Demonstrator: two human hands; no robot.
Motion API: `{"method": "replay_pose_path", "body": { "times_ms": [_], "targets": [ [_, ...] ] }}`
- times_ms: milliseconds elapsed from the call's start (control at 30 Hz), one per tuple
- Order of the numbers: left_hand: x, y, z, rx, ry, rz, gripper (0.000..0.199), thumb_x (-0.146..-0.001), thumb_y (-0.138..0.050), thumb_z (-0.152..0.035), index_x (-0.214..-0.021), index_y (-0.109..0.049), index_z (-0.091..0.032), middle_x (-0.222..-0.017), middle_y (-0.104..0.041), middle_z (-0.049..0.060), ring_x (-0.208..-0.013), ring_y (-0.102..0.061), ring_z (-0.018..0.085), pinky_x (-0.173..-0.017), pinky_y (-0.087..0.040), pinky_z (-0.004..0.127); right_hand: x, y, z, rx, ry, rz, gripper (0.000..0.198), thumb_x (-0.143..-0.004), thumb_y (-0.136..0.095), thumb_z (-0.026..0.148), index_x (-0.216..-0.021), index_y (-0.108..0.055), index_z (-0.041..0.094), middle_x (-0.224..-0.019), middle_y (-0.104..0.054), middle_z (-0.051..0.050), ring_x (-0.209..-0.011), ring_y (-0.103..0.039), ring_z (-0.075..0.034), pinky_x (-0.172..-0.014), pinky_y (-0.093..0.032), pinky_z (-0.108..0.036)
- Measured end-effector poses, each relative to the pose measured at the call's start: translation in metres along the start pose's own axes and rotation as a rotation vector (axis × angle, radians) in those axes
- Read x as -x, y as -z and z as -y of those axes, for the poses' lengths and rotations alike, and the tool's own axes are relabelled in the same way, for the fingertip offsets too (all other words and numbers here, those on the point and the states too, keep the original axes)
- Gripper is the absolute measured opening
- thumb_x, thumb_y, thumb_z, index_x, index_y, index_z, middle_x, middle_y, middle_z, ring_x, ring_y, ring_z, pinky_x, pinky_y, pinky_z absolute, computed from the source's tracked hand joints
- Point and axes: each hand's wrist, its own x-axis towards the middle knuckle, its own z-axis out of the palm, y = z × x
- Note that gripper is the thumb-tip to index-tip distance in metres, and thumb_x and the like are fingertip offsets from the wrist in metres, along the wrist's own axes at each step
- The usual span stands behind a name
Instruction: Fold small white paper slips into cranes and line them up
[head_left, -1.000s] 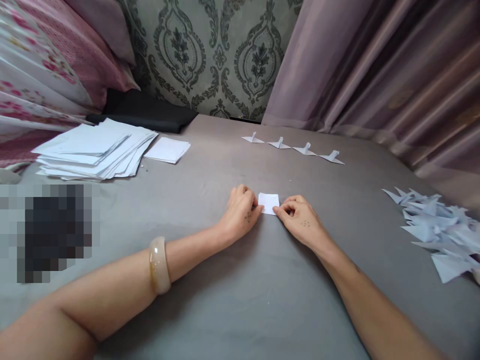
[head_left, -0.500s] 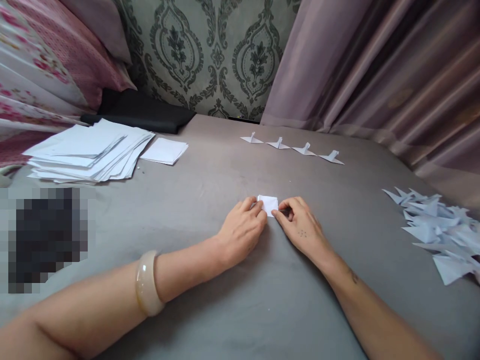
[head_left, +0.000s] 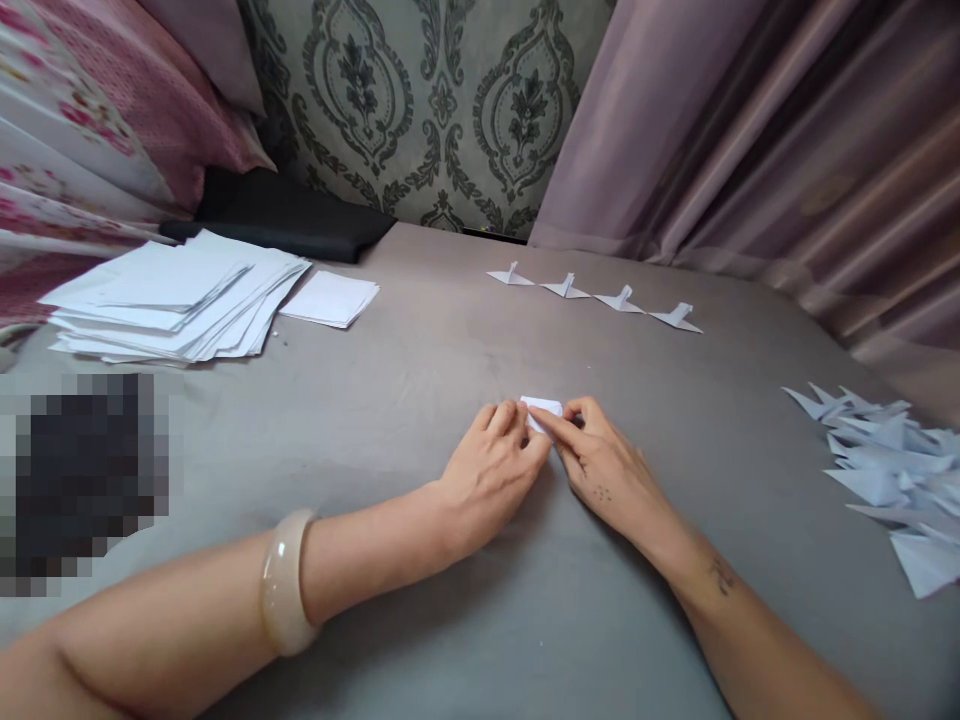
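A small folded piece of white paper (head_left: 545,406) lies on the grey cloth surface, between my two hands. My left hand (head_left: 495,460) grips its left side, fingers bent and pressed together. From the right, my right hand (head_left: 600,455) reaches over with its index finger stretched across the paper and pressed on it, the other fingers curled at the right edge. Both hands partly cover the paper, so its lower part is hidden.
A large stack of white paper (head_left: 172,290) and a smaller stack of paper squares (head_left: 332,298) sit at the back left, before a black cloth (head_left: 277,215). Several folded paper birds (head_left: 624,298) stand in a row at the back. A pile of folded paper shapes (head_left: 896,450) lies at right.
The paper now shows as a narrower strip. My right index finger has moved left across it, and both hands have come closer together.
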Motion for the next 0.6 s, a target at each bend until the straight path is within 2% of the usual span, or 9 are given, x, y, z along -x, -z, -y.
{"method": "replay_pose_path", "body": {
  "times_ms": [167,267,467,600],
  "targets": [
    [0.001,-0.010,0.003,-0.036,-0.015,-0.070,0.031,-0.089,-0.043,-0.018,-0.119,-0.047,-0.010,-0.123,-0.056,0.022,-0.105,-0.050,0.030,-0.086,-0.037,0.042,0.001,0.001,0.002,-0.023,-0.026,-0.025,0.039,-0.094,-0.036,0.031,-0.128,-0.055,0.035,-0.105,-0.055,-0.007,-0.073,-0.057,-0.016,-0.060,-0.042,-0.028],
    [0.001,-0.012,0.005,-0.046,-0.024,-0.062,0.031,-0.091,-0.045,-0.022,-0.119,-0.049,-0.009,-0.125,-0.057,0.020,-0.108,-0.050,0.030,-0.085,-0.037,0.040,0.001,0.001,0.000,-0.057,-0.061,-0.047,0.037,-0.094,-0.037,0.032,-0.124,-0.059,0.030,-0.104,-0.056,-0.007,-0.074,-0.058,-0.017,-0.063,-0.044,-0.029],
    [-0.001,-0.003,0.011,-0.002,-0.022,-0.061,0.025,-0.095,-0.043,-0.030,-0.107,-0.058,-0.013,-0.120,-0.061,0.016,-0.108,-0.052,0.028,-0.084,-0.036,0.039,-0.004,-0.002,-0.012,-0.169,-0.130,-0.121,0.032,-0.091,-0.042,0.030,-0.113,-0.062,0.018,-0.097,-0.059,-0.008,-0.072,-0.058,-0.016,-0.071,-0.045,-0.031],
    [-0.003,-0.002,0.018,0.020,-0.027,-0.077,0.023,-0.097,-0.041,-0.028,-0.099,-0.061,-0.017,-0.112,-0.065,0.009,-0.104,-0.054,0.026,-0.082,-0.035,0.039,-0.004,-0.004,-0.013,-0.235,-0.140,-0.187,0.026,-0.088,-0.045,0.027,-0.105,-0.063,0.018,-0.097,-0.059,-0.007,-0.068,-0.057,-0.014,-0.070,-0.046,-0.030]
  ]
}}
